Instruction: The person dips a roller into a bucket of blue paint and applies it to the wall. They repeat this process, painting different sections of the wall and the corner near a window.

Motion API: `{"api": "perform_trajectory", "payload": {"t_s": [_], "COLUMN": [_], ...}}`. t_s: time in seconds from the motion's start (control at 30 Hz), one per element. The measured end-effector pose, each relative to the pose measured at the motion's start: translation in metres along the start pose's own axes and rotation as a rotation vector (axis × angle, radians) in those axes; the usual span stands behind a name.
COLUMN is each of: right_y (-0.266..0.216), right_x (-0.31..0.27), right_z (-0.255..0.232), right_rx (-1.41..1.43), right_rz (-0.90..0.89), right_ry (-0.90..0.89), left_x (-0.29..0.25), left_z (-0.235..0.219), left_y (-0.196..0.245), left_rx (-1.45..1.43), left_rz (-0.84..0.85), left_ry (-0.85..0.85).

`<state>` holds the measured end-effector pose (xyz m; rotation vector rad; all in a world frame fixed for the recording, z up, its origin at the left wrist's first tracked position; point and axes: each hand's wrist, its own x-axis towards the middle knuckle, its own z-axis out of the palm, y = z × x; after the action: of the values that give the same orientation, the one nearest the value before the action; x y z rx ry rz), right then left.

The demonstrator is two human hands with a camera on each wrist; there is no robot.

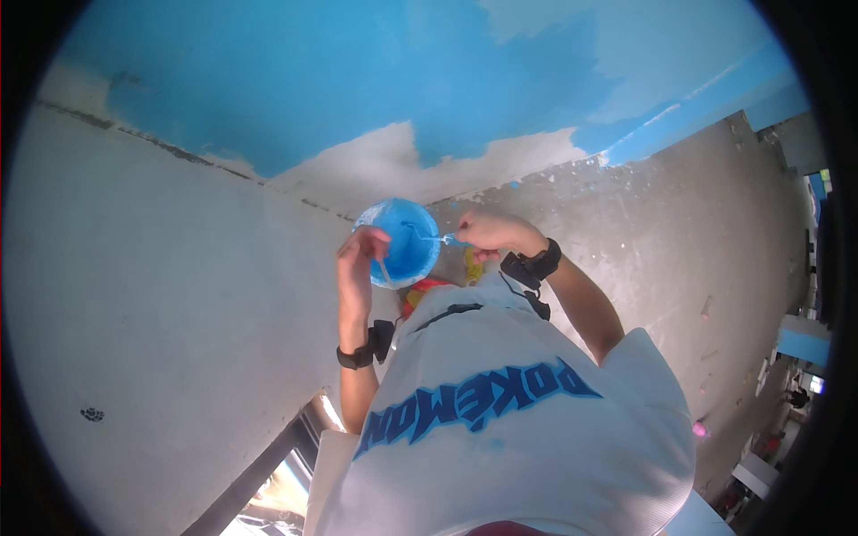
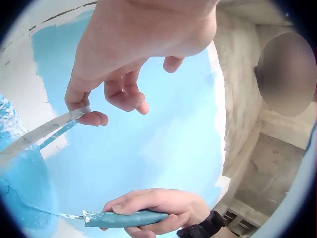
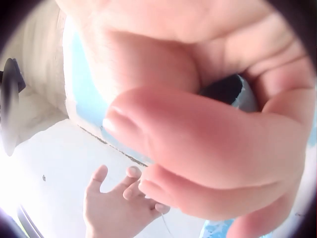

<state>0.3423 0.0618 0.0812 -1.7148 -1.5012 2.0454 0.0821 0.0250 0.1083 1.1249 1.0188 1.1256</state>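
A blue-coated paint bucket hangs in front of my waist, its mouth facing up toward the head camera. My left hand hooks the bucket's pale bail handle on curled fingers; the other fingers are loosely bent. In my right hand I grip the teal handle of what looks like a paint roller. Its thin metal rod, smeared with blue paint, reaches over the rim into the bucket. The working end blends into the blue paint inside.
A wall with fresh blue paint and ragged pale patches rises ahead. The plain white wall runs along the left, with a window low down. Grey, paint-spotted floor spreads to the right. A pink object lies there.
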Motion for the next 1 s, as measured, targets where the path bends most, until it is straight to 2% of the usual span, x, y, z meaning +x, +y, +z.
{"api": "perform_trajectory", "payload": {"t_s": [0.1, 0.23, 0.33, 0.4, 0.43, 0.5, 0.67, 0.77, 1.0], "right_y": [0.003, 0.007, 0.018, 0.044, 0.048, 0.056, 0.063, 0.063, 0.051], "right_x": [0.004, -0.024, -0.049, -0.049, -0.054, -0.059, -0.067, -0.065, -0.038], "right_z": [0.011, 0.000, -0.007, -0.005, -0.007, -0.003, 0.006, 0.012, 0.017], "right_rx": [-0.074, -0.082, -0.106, -0.360, -0.381, -0.380, -0.432, -0.338, -0.058], "right_rz": [-0.024, -0.077, -0.123, -0.597, -0.396, -0.401, -0.446, -0.509, -0.469], "right_ry": [0.040, 0.043, 0.136, 0.316, 0.246, 0.278, 0.376, 0.381, 0.419], "left_x": [0.002, 0.005, 0.007, 0.007, 0.009, 0.013, 0.013, 0.011, 0.010], "left_z": [0.006, -0.001, -0.005, -0.008, -0.010, -0.012, -0.012, -0.019, -0.029], "left_y": [-0.001, -0.013, -0.012, -0.012, -0.012, -0.012, -0.015, -0.022, -0.034], "left_rx": [-0.030, -0.026, -0.067, -0.111, -0.127, -0.150, -0.181, -0.204, -0.260], "left_rz": [0.008, -0.010, -0.046, -0.067, -0.085, -0.099, -0.099, -0.119, -0.127], "left_ry": [-0.055, 0.030, 0.079, 0.113, 0.113, 0.120, 0.278, 0.298, 0.346]}}
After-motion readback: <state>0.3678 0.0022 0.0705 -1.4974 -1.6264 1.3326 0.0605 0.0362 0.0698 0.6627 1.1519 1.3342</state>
